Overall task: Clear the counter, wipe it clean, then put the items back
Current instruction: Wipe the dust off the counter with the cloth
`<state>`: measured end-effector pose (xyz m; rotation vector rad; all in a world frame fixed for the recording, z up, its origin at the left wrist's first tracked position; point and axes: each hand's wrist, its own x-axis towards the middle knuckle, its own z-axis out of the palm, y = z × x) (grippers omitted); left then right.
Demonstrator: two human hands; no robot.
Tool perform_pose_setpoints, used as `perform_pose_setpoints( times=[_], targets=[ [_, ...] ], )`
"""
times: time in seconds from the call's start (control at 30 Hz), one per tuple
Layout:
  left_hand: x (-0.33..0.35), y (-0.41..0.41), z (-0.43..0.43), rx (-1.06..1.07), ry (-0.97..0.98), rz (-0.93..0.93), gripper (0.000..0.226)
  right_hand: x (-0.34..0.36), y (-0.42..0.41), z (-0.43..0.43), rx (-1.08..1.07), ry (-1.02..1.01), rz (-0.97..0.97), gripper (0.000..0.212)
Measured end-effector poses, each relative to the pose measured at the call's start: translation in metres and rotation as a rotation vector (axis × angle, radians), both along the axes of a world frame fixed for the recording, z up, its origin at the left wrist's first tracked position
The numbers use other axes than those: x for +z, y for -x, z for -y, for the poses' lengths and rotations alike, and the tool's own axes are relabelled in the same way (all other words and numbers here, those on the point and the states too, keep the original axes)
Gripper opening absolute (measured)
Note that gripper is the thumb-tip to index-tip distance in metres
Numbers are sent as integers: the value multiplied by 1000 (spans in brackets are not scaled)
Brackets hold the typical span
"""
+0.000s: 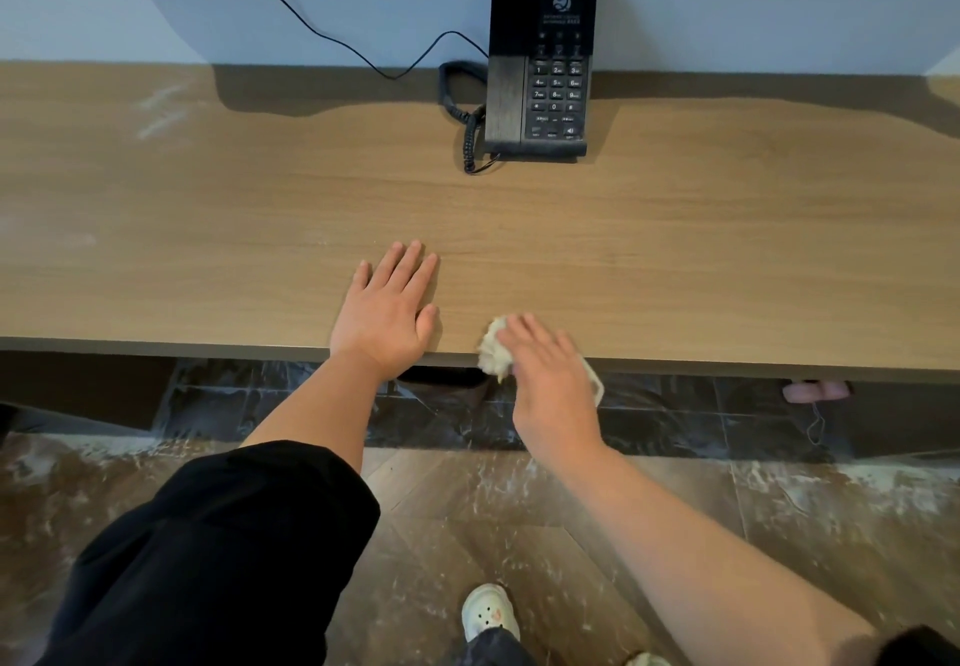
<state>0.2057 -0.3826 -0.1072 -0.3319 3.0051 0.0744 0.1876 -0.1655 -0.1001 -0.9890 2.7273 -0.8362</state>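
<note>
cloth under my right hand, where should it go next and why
Probably push the cloth away from the front edge and leftward. The right hand presses it at the near edge of the counter, while white smears show at the far left back. The left hand lies flat in between, so it would likely need to lift.

A pale blue-grey wall (208, 0) fills the far side. Nearer, the wood-look floor (519, 509) is streaked with white dust, heaviest at left and right. Beyond it runs a band of dark marbled tiles (675, 421) with a pink slipper (815, 391) at its right end. A white clog (489, 611) stands nearest.
</note>
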Motion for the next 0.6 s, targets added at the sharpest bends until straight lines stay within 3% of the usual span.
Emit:
perform_pose_setpoints(
  times=[0.07, 0.13, 0.23, 0.33, 0.47, 0.6],
  targets=[
    [0, 0, 0, 3, -3, 5, 60, 4, 0, -4, 17, 159, 213, 45],
    [0, 0, 0, 5, -6, 14, 60, 14, 19, -8, -163, 304, 444, 40],
    [0, -1, 0, -1, -15, 3, 60, 29, 76, -10, -508, 399, 434, 29],
    [-1, 0, 1, 3, -20, -1, 61, 37, 125, -6, -547, 192, 135, 37],
    [-1, -2, 2, 10, -73, -33, 63, 18, 145, 1, -158, -379, -48, 53],
    [2, -4, 15, 42, -153, -117, 72, 6, 148, 7, -168, -446, -80, 56]
  ],
)
